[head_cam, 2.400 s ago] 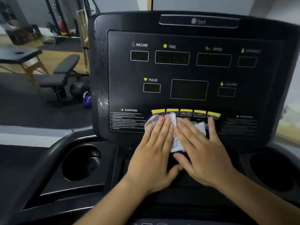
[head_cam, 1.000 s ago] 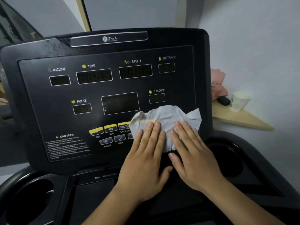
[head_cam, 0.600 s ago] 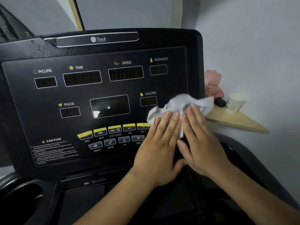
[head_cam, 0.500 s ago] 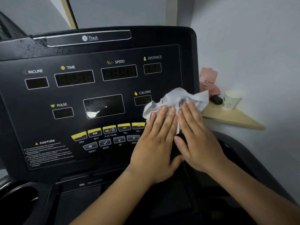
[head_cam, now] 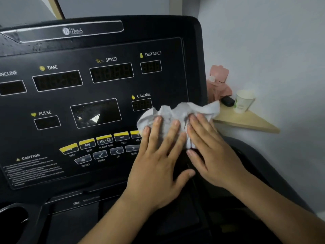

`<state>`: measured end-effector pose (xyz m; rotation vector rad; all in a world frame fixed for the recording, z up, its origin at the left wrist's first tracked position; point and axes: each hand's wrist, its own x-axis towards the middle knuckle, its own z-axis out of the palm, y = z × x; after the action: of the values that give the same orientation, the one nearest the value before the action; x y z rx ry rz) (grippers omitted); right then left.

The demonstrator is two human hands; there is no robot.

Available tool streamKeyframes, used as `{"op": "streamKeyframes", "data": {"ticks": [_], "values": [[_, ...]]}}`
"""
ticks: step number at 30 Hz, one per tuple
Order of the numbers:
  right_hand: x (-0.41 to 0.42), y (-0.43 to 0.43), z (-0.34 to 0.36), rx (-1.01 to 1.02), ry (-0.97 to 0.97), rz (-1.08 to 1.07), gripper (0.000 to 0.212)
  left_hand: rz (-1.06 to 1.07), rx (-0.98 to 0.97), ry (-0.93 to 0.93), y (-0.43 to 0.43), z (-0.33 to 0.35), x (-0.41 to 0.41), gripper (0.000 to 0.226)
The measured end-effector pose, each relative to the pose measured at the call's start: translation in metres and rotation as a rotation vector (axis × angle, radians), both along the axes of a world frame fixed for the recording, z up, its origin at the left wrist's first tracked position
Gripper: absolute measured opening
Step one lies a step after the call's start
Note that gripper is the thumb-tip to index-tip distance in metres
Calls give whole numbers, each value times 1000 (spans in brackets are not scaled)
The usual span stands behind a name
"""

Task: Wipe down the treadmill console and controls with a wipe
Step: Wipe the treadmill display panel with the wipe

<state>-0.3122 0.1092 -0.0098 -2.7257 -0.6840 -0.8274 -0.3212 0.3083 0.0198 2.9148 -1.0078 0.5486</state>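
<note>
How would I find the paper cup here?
Look past the right edge of the black console to the wooden corner shelf. The cup stands upright there, rightmost of three things. It alone is white with green print; its neighbours are a black object and a pink bundle.

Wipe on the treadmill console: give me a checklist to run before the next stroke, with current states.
1. Both hands on the wipe: left hand and right hand press it with straight fingers. ok
2. Wipe spread flat: it is bunched and creased. not ok
3. Wipe within the console face: its right corner overhangs the console's right edge. not ok
4. Clearance to the paper cup on the shelf: wipe and cup are apart. ok
5. Nothing triggered: SPEED display and the other windows are unlit. ok
6. Wipe moisture: cannot tell
</note>
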Motion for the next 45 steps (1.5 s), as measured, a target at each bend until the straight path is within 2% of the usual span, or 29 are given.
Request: {"op": "streamKeyframes", "data": {"ticks": [5, 10, 12, 20, 28, 32, 35, 38, 45], "values": [[-17, -11, -20, -64, 7, 76, 55, -10, 42, -4, 16, -21, -14, 77], [38, 12, 39, 81, -97, 8, 59, 68, 2, -110, -1, 34, 37, 79], [44, 14, 47, 71, -110, -19, 60, 102, -20, -107, -1, 49, 45, 82], [-23, -14, -26, -107, -11, 69, 56, 3, 48, 24, 21, -12, -14, 74], [36, 3, 35, 57, -120, -20, 58, 65, 35, -110, -7, 37, 39, 72], [0, -8, -4, -20, -35, 15, 59, 29, -7, -58, 6, 3, 8, 73], [-28, -18, -33, -109, 5, 76, 56, 19, 44, -11, 17, -20, -15, 72], [-6, -15, -8, -88, -43, 64, 56, 1, 47, -60, 12, -1, 3, 70], [87, 10, 114, 17, -136, -44, 62, 125, -25, -261, -9, 107, 95, 73]]}}
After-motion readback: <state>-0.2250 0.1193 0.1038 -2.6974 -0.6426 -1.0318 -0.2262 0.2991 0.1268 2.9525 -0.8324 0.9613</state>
